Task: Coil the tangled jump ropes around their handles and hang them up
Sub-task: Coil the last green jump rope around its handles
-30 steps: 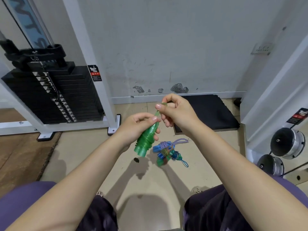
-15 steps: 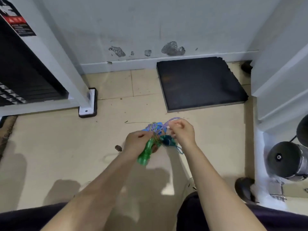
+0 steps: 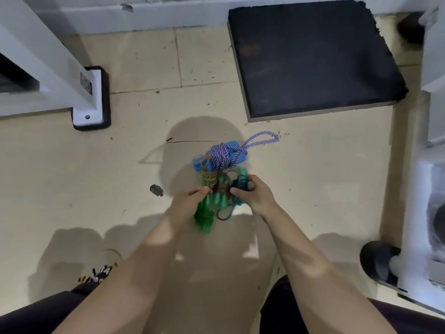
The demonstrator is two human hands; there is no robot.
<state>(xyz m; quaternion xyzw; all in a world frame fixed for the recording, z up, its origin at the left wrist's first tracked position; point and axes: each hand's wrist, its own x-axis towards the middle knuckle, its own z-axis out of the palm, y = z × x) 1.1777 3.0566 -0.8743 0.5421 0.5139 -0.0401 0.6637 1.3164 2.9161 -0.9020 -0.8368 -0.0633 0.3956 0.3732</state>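
Note:
A pile of jump ropes lies on the beige floor (image 3: 72,177) in front of me. A purple-and-white braided rope (image 3: 221,156) is coiled round blue handles (image 3: 201,162), with a loop trailing right. My left hand (image 3: 190,201) holds a translucent green handle (image 3: 204,216) that points toward me. My right hand (image 3: 252,194) curls its fingers on a thin dark teal cord (image 3: 238,186) and green handles beside the pile. The middle of the bundle is blurred.
A black foam mat (image 3: 310,56) lies against the wall at the back right. A white machine frame foot (image 3: 90,97) stands at the left. More white gym equipment and a dark round part (image 3: 378,261) are at the right edge. My knees are at the bottom.
Both hands came down from chest height to the rope pile on the floor. The view tipped downward and closer. The left hand still has the green handle.

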